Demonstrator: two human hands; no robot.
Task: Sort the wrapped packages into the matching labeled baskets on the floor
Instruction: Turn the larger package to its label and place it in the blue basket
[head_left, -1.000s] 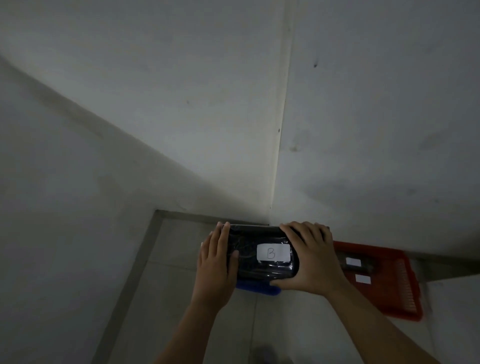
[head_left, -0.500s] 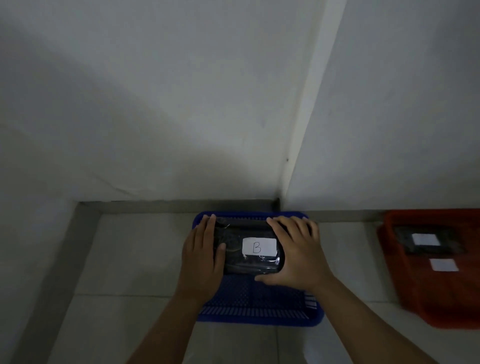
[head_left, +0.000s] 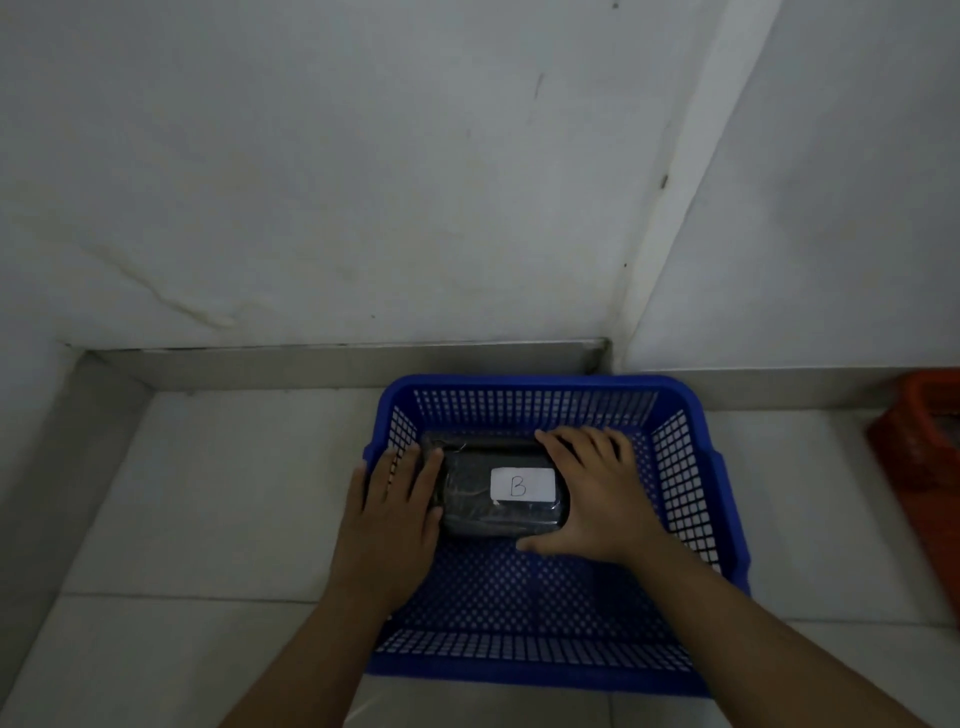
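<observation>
The grip is formed by both hands around one dark, plastic-wrapped rectangular package (head_left: 498, 493). The left hand (head_left: 397, 512) is laid flat against the package's left end, fingers pointing toward the far wall. The right hand (head_left: 592, 496) is spread over the package's right end, its fingers curled across the far right corner and its thumb set along the near edge. The package is thus clasped from both ends.

A white rectangular label (head_left: 523, 485) marked with a handwritten letter B is seen on the package's top face, just left of the right hand. The package is held low inside a blue perforated plastic basket (head_left: 685, 499), in its far half and toward its left side; whether it is already resting on the basket's bottom cannot be told. The left wrist crosses over the basket's left rim, and the right forearm passes over its near right corner.

The blue basket is placed on a pale tiled floor (head_left: 234, 493), close to a corner formed by two grey-white walls (head_left: 337, 171). A red plastic basket (head_left: 919, 457) is partly seen at the right edge, well apart from the blue one.
</observation>
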